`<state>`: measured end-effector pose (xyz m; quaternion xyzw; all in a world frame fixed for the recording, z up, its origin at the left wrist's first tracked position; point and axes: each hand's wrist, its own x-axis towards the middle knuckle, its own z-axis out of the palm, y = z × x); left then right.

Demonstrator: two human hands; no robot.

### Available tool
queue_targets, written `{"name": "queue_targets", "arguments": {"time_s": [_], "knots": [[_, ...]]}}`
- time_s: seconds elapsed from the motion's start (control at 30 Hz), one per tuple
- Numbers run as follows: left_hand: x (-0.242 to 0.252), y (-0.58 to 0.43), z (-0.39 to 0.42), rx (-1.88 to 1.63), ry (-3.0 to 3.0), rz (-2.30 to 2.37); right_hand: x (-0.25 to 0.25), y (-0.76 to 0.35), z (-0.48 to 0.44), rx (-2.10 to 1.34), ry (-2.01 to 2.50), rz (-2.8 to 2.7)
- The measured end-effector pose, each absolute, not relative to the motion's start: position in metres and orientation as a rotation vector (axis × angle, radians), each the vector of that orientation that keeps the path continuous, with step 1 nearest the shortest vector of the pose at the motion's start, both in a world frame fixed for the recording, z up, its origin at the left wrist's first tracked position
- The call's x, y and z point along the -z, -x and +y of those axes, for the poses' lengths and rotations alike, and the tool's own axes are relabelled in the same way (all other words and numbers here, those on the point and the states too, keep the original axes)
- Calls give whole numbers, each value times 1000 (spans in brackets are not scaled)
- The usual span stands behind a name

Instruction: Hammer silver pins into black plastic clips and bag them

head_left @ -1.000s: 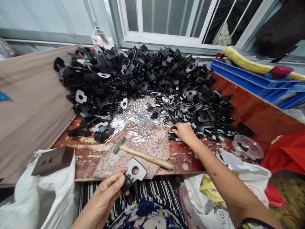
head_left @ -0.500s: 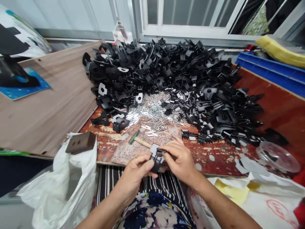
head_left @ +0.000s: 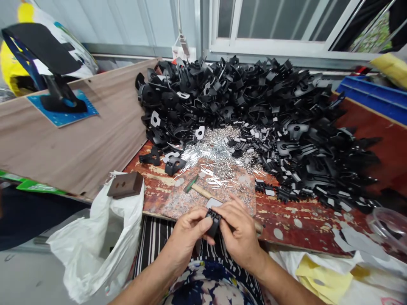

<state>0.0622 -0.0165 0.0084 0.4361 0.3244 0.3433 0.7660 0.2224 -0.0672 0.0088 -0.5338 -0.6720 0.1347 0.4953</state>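
Over the front edge of the table, my left hand is closed around a black plastic clip with hinge-like lugs at its top. My right hand pinches the same clip from the right, and its fingers hide part of it. A light grey flat patch shows just behind the clip. Beyond my hands lies a hammer with a green head and a wooden handle, resting on a speckled stone slab. Loose metal pins are heaped behind it.
A large pile of black plastic parts covers the back of the table, with smaller black pieces at right. A brown block sits on a white sack. A clear plastic bowl and blue crate stand right.
The view has turned left, so the scene sits farther right. My right fingers have closed in on the clip in my left hand, bringing the small black piece they held against it.
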Motion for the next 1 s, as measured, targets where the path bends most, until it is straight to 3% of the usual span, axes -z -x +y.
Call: {"name": "queue_targets", "arguments": {"time_s": [0.27, 0.47, 0.8, 1.0], "knots": [[-6, -44, -2, -817, -1132, 794, -28, -241, -36, -812, 1288, -1779], [1, -27, 0, -833, -950, 874, -5, -305, 40, -119, 1631, -1912], [5, -19, -2, -772, -864, 940, 7, -376, 36, -55, 1850, -1704], [4, -18, -4, -765, -861, 940, -2, -363, 26, 22, 1889, -1825]]}}
